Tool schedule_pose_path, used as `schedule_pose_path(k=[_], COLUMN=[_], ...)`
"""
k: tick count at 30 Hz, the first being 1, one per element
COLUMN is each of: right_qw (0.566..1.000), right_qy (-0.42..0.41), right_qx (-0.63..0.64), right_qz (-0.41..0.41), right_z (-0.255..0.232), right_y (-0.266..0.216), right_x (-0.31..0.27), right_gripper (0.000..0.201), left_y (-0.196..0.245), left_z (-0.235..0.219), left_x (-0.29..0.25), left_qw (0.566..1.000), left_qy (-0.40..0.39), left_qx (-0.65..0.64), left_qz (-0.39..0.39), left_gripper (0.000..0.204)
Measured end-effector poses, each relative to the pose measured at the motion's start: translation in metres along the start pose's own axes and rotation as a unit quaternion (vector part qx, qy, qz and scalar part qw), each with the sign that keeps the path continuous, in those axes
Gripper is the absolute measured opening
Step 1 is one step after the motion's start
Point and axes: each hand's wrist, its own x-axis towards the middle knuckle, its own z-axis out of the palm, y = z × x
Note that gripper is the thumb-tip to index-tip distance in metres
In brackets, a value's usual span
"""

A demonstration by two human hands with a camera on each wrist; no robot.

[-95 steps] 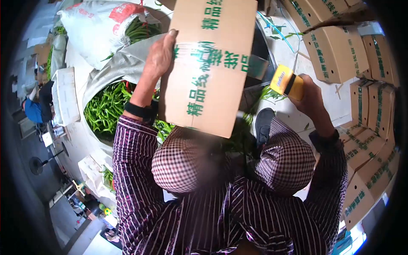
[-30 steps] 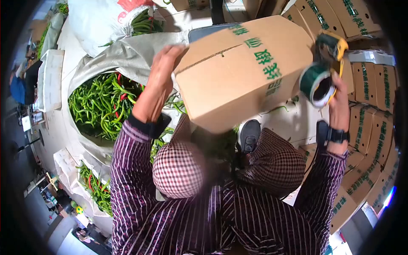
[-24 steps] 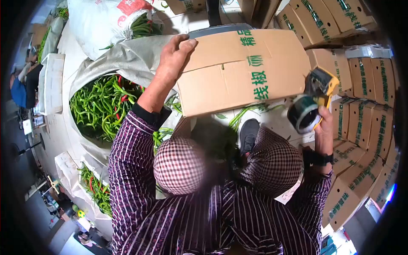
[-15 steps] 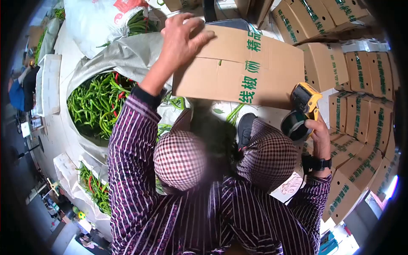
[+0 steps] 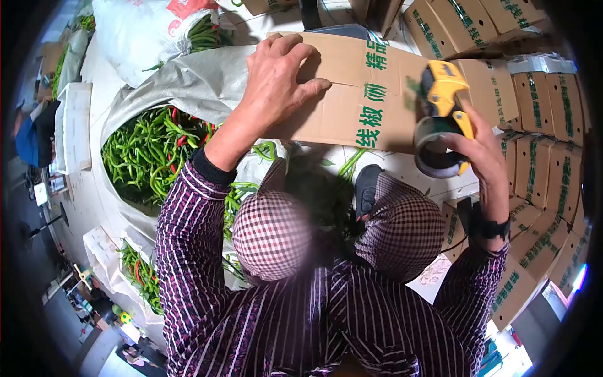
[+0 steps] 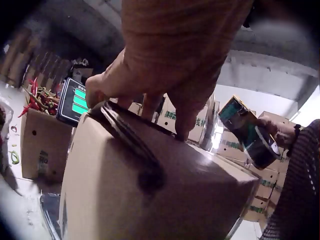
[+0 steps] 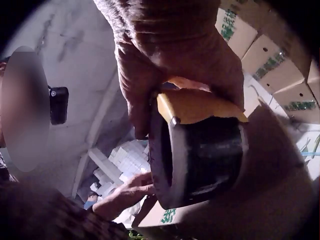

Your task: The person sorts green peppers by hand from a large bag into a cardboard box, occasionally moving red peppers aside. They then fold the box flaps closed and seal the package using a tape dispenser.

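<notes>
Atop carton [image 5: 352, 94]: left hand [image 5: 276, 75] flat; right hand [image 5: 480, 147] grips tape dispenser [image 5: 440, 119], fingers partly hidden.

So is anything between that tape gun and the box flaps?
Nothing visible. The right hand holds the tape gun right at the box's edge. The left hand lies flat on the flaps at the far end, clear of it.

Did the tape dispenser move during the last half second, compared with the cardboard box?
Yes. The tape dispenser in the right hand has gone up, from below the box's right corner onto the top face of the cardboard box.
</notes>
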Motion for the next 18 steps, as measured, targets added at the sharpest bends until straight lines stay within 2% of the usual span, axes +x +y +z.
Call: schedule_pose_path(k=[1,4,6,7,9,10,11,13,14,16,18], right_qw=[0.999,0.999,0.998,0.998,0.997,0.996,0.996,0.994,0.996,0.994,0.993], right_qy=[-0.014,-0.036,-0.056,-0.057,-0.075,-0.074,-0.071,-0.081,-0.081,-0.097,-0.107], right_qx=[-0.046,-0.006,-0.008,-0.009,0.012,0.045,0.045,0.067,0.047,0.048,0.048], right_qz=[0.005,0.005,0.011,0.013,0.021,0.013,0.015,0.034,0.012,0.011,0.007], right_z=[0.004,0.015,0.017,0.018,0.020,0.022,0.021,0.019,0.020,0.022,0.022], right_y=[-0.003,-0.006,-0.006,-0.006,-0.007,-0.006,-0.004,-0.001,-0.005,-0.005,-0.008], right_x=[0.008,0.025,0.032,0.035,0.040,0.042,0.043,0.046,0.044,0.046,0.047], right_gripper=[0.059,0.057,0.055,0.055,0.058,0.060,0.060,0.061,0.059,0.058,0.057], left_y=[0.000,0.003,0.005,0.012,0.029,0.023,0.021,0.018,0.017,0.019,0.020], left_z=[-0.002,-0.006,-0.011,-0.011,-0.007,0.002,0.003,0.002,0.003,-0.001,0.003], left_x=[0.000,0.002,0.009,0.010,0.013,0.012,0.011,0.010,0.010,0.018,0.018], left_qw=[1.000,1.000,0.996,0.996,0.970,0.957,0.957,0.942,0.944,0.932,0.931], left_qy=[0.001,-0.002,-0.056,-0.057,-0.145,-0.124,-0.124,-0.114,-0.114,-0.163,-0.161], left_qx=[0.002,0.021,0.044,0.042,0.164,0.204,0.201,0.193,0.192,0.204,0.209], left_qz=[-0.001,0.017,0.060,0.059,0.108,0.163,0.166,0.249,0.245,0.251,0.252], left_gripper=[0.053,0.050,0.037,0.037,0.025,0.020,0.020,0.024,0.024,0.026,0.027])
